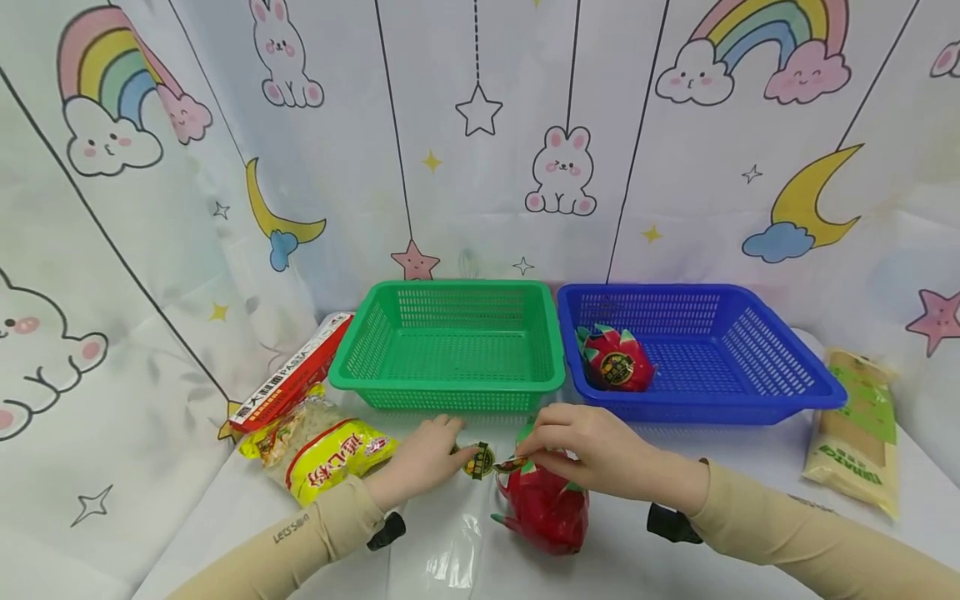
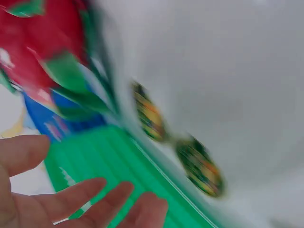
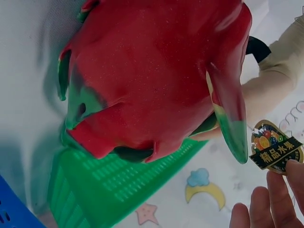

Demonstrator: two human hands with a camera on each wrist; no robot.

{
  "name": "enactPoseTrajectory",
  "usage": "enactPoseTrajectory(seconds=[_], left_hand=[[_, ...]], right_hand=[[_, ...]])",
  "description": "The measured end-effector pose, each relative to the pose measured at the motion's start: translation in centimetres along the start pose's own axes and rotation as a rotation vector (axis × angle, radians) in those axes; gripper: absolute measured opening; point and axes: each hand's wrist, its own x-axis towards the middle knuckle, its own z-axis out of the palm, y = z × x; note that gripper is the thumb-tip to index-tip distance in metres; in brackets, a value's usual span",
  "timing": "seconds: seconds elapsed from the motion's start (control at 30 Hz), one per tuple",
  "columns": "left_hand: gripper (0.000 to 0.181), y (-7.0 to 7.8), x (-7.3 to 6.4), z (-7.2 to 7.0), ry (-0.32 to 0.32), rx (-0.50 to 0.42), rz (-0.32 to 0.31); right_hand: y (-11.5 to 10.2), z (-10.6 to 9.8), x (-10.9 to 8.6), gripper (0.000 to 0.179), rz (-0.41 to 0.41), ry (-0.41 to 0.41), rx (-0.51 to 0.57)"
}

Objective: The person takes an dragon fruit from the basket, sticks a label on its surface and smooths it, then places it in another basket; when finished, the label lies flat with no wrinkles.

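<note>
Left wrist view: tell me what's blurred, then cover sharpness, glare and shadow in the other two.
Left wrist: the two labels and the dragon fruit are smeared, the left hand soft-edged; right wrist: the fruit's skin and one label's print look crisp, with soft shadow on the table beside the fruit; head: mostly sharp, with white glare on the table's near part.

The left forearm (image 1: 281, 542) and right forearm (image 1: 810, 521) angle forward and inward. The left hand (image 1: 422, 461) is spread, thumb apart from its loosely extended fingers, while the right hand (image 1: 592, 442) bends its fingers toward the thumb in a pinch
</note>
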Motion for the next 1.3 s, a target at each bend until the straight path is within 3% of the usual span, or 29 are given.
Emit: enactPoseTrajectory(seconds=[0.2, 0.33, 0.43, 0.53, 0.7, 0.93, 1.13, 1.3], left_hand=[[0.042, 2.4, 0.3, 0.2, -0.149, -0.328, 0.027], [0.049, 3.5, 0.4, 1.0, -0.264, -0.582, -0.101], [0.051, 4.4, 0.5, 1.5, -0.305, -0.712, -0.201], [0.055, 5.2, 0.9, 1.9, -0.317, -0.722, -0.235], [0.070, 5.7, 1.4, 2.3, -0.353, -0.688, -0.240], [0.056, 4.6, 1.3, 2.8, -0.372, -0.698, -0.264], [0.040, 3.3, 1.1, 2.6, -0.410, -0.842, -0.276], [0.035, 2.7, 0.7, 2.2, -0.428, -0.904, -0.280]], right_hand=[[0.2, -0.2, -0.2, 0.028, -0.017, 0.039, -0.021], [0.2, -0.2, -0.3, 0.027, -0.008, 0.040, -0.025], [0.3, -0.2, -0.4, 0.027, -0.017, 0.047, -0.036], [0.3, -0.2, -0.4, 0.027, -0.024, 0.058, -0.055], [0.4, -0.4, -0.5, 0.024, -0.026, 0.074, -0.068], [0.3, -0.6, -0.7, 0.024, 0.003, 0.069, -0.067], [0.4, -0.7, -0.8, 0.026, 0.040, 0.075, -0.067], [0.5, -0.7, -0.9, 0.026, 0.024, 0.094, -0.059]])
